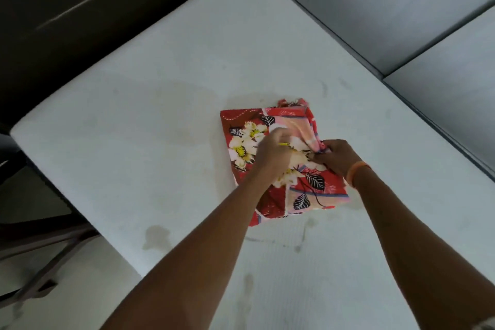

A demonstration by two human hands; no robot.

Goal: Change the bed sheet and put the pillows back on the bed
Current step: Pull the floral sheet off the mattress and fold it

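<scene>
A folded red bed sheet (pixel 249 126) with white flowers and black leaves lies in the middle of the bare white mattress (pixel 150 104). My left hand (pixel 273 150) rests on top of the fold, its fingers curled and pinching a layer of the cloth. My right hand (pixel 338 157), with an orange band at the wrist, grips the sheet's right edge, where the fabric is bunched up. No pillows are in view.
The mattress carries some faint stains near its front. A grey padded headboard or wall panel (pixel 375 8) runs along the right side. Dark floor (pixel 53 21) and a dark furniture frame (pixel 40 249) lie to the left of the bed.
</scene>
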